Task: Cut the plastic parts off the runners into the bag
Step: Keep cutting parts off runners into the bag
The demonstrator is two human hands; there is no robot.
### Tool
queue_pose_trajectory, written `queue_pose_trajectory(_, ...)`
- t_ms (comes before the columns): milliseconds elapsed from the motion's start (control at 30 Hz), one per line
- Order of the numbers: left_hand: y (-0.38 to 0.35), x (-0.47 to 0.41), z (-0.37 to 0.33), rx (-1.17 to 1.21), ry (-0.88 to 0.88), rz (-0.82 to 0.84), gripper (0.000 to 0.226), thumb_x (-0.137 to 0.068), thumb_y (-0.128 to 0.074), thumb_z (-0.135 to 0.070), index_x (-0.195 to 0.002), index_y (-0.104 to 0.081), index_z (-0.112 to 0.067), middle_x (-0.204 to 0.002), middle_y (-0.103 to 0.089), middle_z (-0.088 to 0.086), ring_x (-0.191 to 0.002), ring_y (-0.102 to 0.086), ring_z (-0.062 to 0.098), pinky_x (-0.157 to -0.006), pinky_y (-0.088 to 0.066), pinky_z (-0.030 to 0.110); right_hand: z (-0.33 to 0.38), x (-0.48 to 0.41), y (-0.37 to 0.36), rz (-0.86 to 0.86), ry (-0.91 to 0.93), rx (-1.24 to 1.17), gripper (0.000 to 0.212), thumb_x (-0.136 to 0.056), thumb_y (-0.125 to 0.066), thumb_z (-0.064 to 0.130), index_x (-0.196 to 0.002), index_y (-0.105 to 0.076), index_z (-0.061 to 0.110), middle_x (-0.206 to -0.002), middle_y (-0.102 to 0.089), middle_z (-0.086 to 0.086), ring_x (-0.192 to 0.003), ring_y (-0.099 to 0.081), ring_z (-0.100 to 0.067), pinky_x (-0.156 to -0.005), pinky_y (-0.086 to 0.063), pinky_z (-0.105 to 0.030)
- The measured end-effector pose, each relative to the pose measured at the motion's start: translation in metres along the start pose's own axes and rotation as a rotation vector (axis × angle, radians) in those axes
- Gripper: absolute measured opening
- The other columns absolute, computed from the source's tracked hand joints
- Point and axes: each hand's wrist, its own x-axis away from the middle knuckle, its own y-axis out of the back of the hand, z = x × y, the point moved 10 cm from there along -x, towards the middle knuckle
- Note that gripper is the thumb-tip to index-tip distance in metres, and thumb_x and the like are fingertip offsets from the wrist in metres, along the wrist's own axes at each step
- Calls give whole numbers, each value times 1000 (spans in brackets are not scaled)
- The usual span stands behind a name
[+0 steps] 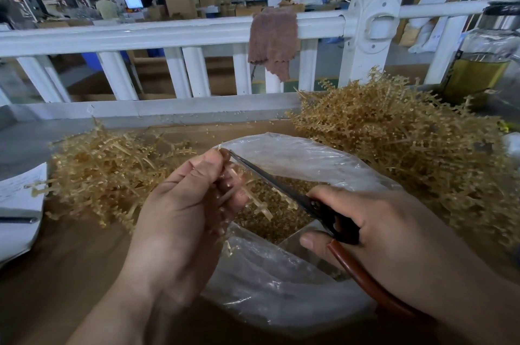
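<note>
My left hand [185, 198] pinches a tan plastic runner [257, 204] over the mouth of a clear plastic bag [295, 159]. Small tan cut parts [284, 221] fill the bag's bottom. My right hand [374, 221] grips scissors [281, 185] by their dark handles, which carry a red-brown loop. The blades point up and left, and their tip meets the runner beside my left fingertips. I cannot tell whether the blades are apart or closed.
A large heap of tan runners [408, 142] lies to the right and a flatter heap [112, 170] to the left on the brown table. White papers [19, 204] sit at the left edge, a glass jar [484, 63] at far right. A white railing [168, 35] stands behind.
</note>
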Motion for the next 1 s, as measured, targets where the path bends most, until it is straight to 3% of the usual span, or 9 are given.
queue_pose_trajectory(200,0,-2,2,29,12,4,13,-77,-72,-26,-81,-80,-16,-72,-63,2,-61,-62,11,-55,-55,23,-2,-1,0,-18,-6,-33,46,-74,-40,77,-109,-50,49,-76,-59,23,-64,-57,2,-55,-43,-17)
queue_pose_trajectory(467,1,1,-3,10,-38,-13,10,-80,-68,-26,-77,-73,-18,-70,-60,3,-58,-59,12,-53,-54,24,4,-1,-3,-17,20,-23,45,-73,-38,77,-108,-49,49,-75,-56,28,-65,-57,2,-48,-38,-17)
queue_pose_trajectory(700,-8,8,-2,-40,-88,-2,9,-79,-68,-27,-72,-72,-23,-70,-60,1,-59,-59,9,-54,-54,22,5,-1,1,-109,28,21,43,-75,-40,72,-106,-54,45,-54,-45,20,-59,-52,3,-46,-31,-14)
queue_pose_trajectory(1000,-14,11,-3,-95,-138,8,12,-76,-69,-32,-67,-70,-24,-69,-61,-1,-57,-58,9,-55,-53,21,7,-1,4,-156,42,35,44,-77,-37,71,-102,-57,40,-55,-44,20,-51,-45,4,-49,-24,-15)
